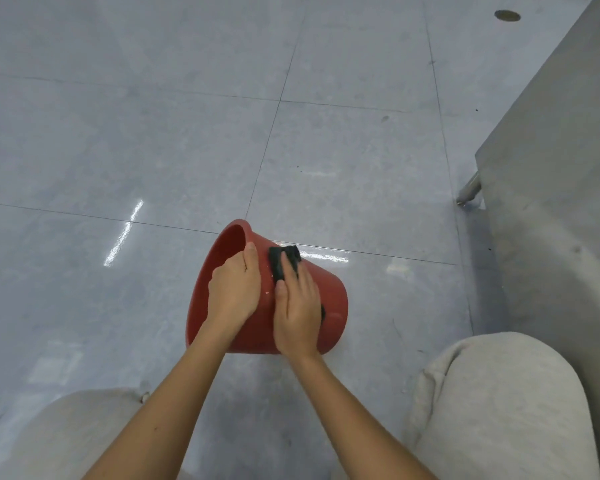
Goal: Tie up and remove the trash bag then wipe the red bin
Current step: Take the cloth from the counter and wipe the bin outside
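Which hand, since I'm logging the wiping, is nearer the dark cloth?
Right. The right hand presses the dark cloth onto the red bin; the left hand grips its rim, beside the cloth.

Left grip curled over bin rim; right grip flat, fingers straight, pressing.

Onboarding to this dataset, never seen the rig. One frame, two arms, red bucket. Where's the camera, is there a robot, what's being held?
There is no robot here. A person works with bare hands, and the single picture comes from a wide-angle camera on their head, looking down. The left hand grips the rim of the red bin, which lies tipped on its side on the grey tiled floor, mouth toward the upper left. The right hand presses a dark cloth flat against the bin's outer wall. The pale shapes at the bottom corners are the person's knees. A metal cabinet stands at the right. No trash bag is in view.
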A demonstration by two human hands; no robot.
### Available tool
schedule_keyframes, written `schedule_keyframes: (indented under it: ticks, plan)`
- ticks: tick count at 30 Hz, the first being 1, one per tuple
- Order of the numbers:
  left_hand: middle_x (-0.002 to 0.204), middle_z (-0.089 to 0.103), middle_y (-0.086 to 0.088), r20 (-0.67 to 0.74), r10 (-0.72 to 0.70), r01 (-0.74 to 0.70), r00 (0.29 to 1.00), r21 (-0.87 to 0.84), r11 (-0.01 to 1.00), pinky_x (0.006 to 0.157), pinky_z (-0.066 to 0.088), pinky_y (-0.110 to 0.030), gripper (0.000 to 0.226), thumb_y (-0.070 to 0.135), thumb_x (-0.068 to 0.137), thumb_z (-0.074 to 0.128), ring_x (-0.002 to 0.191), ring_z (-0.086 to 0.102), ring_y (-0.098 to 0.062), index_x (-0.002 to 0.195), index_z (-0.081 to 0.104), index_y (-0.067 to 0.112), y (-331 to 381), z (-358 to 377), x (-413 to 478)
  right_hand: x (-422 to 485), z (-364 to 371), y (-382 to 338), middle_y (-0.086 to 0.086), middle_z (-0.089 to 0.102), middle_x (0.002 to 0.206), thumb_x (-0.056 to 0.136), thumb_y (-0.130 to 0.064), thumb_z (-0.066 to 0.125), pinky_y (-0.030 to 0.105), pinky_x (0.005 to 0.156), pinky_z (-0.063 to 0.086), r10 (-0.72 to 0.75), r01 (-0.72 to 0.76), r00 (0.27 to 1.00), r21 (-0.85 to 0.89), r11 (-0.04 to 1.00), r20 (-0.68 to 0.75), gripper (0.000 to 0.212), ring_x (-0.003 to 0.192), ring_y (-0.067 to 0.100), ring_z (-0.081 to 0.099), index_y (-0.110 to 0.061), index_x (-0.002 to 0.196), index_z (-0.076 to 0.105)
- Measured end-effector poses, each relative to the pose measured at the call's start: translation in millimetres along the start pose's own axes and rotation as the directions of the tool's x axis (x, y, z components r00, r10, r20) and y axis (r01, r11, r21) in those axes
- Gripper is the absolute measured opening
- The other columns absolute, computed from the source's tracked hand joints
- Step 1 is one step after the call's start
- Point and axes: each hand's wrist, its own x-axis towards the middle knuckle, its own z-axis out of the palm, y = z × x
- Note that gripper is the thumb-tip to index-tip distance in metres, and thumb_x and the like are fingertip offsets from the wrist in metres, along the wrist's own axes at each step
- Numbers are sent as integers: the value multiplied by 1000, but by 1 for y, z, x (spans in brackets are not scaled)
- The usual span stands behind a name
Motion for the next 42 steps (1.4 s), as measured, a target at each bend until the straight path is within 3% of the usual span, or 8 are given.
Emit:
schedule_keyframes:
  ticks: [7,10,20,24,28,35,39,42]
  plan:
    - [83,64,27,98,155,-136,983,-176,975,64,44,-18,27,59,90,35,76,60,8,104,53,44,-26,-12,-11,41,-11,60,-2,53,142,100,-26,28,38,108,38,428,-429,899,11,903,-90,46,128,21,50,-27,141,48]
    - [57,54,25,74,336,-335,939,-36,942,47,29,-19,29,56,92,26,54,53,3,71,45,47,-50,-6,-42,49,-16,74,-1,50,146,101,-28,26,42,109,37,666,-661,745,84,745,-37,46,131,24,48,-27,141,48]
    - [39,35,11,-32,289,-291,957,-44,956,43,33,-12,47,54,97,18,54,53,2,55,34,39,-38,5,-32,32,-11,-16,2,50,145,100,-27,31,32,111,33,-39,42,998,62,997,-51,46,135,19,44,-20,143,45]
    - [52,50,19,-18,293,-293,956,-76,953,44,33,-15,47,50,97,21,51,50,-1,52,32,37,-39,4,-29,73,-17,-6,-9,52,143,96,-33,30,35,107,38,139,-144,987,59,988,80,46,129,14,49,-37,137,50]
    - [38,34,6,-30,263,-265,964,-50,963,43,34,-16,46,54,95,19,50,51,-1,53,32,37,-33,3,-30,87,-26,34,-13,53,142,96,-47,26,42,110,34,438,-442,885,-10,897,160,45,128,20,51,-41,132,53]
    - [41,37,10,9,195,-195,981,55,979,45,24,-19,49,53,96,19,40,42,-6,58,42,32,-16,9,-25,46,-19,48,2,41,152,101,-30,23,47,112,26,829,-833,532,70,549,-174,48,136,29,38,-29,146,39]
    - [43,40,9,-12,153,-152,988,36,988,47,27,-26,51,47,98,20,45,44,-6,52,34,30,-15,8,-17,27,-1,-8,1,48,146,99,-30,30,34,108,30,328,-332,923,15,943,-203,46,133,20,42,-23,141,48]
    - [45,43,11,-46,140,-141,989,-15,990,46,28,-23,51,43,101,23,45,46,-5,53,36,32,-24,4,-13,31,-3,-7,-1,46,147,100,-35,27,32,106,31,-51,53,998,-47,998,31,48,134,17,42,-26,145,42]
